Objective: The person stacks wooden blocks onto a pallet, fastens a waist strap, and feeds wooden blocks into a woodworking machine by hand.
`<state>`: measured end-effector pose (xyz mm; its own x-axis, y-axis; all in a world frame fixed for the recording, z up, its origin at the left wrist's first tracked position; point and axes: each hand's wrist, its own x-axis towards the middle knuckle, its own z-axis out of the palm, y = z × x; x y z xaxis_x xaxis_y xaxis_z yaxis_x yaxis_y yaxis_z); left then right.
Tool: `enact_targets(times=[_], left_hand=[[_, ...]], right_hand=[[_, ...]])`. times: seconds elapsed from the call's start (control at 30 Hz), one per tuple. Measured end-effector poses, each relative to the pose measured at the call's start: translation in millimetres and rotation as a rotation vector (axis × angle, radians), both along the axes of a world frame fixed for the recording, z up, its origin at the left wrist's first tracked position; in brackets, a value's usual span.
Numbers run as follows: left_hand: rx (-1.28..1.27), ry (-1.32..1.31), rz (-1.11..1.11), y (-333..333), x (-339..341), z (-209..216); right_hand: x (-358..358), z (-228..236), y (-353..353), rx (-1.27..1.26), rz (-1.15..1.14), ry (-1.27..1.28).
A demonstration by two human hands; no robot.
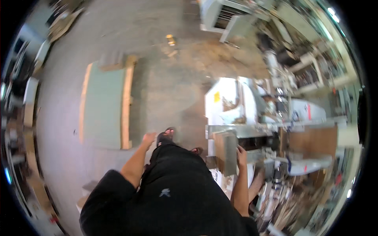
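Observation:
My left hand [149, 138] hangs beside my left leg, apart from the pale green panel [104, 106] to its left. Motion blur hides how its fingers lie, and no object shows in it. My right hand [241, 154] grips the right side of a block-like stack of thin boards [225, 153], with a brown layered side and a grey face. This stack is beside the metal machine table [252, 131], at its near left end. The far side of the stack is hidden.
The green panel rests between wooden beams [127, 102], with a small grey-brown stack [111, 61] at its far end. A white machine [223, 98] stands ahead right. Farther off, a yellow object [170, 39] lies on the floor [169, 82]. Wood scraps [291, 208] are heaped at the lower right.

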<state>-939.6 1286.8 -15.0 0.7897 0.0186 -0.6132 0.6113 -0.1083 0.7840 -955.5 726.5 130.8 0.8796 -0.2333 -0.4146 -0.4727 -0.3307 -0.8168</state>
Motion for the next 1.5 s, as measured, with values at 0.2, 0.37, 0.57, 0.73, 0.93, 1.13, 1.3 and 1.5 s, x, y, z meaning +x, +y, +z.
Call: enact_targets(times=[0.2,0.37,0.57,0.73,0.93,1.13,1.3,1.5], left_hand=[[0.083,0.469,0.185,-7.3,10.8,31.6],[0.182,0.450,-0.009,-8.7,-2.2,41.7],[0.194,0.534,-0.014,-9.0,-4.9,31.5],[0.141,0.445,0.011,-39.2,7.5,58.6],[0.196,0.376,0.082,-70.8,1.6,88.5],[0.140,0.388,0.140,-51.7,-45.9,77.1],[0.110,0.511,0.266,-38.8,-120.7,63.1],[0.245,0.538,0.025,-50.7,-181.2,86.8]], right_hand=[[1.6,5.1,22.6,-0.287,-0.066,-0.069],[-10.0,26.7,23.1,-0.466,-0.245,-0.176],[-35.4,31.2,-3.4,-0.505,-0.413,-0.344],[-52.7,40.7,-19.7,-0.420,-0.572,-0.350],[-26.1,61.0,-75.8,-0.672,-0.525,-0.309],[44.8,66.3,-149.2,-0.882,-0.370,-0.044],[64.4,55.3,-182.1,-0.913,-0.211,0.415],[48.7,83.1,-151.2,-1.033,-0.018,0.131]])
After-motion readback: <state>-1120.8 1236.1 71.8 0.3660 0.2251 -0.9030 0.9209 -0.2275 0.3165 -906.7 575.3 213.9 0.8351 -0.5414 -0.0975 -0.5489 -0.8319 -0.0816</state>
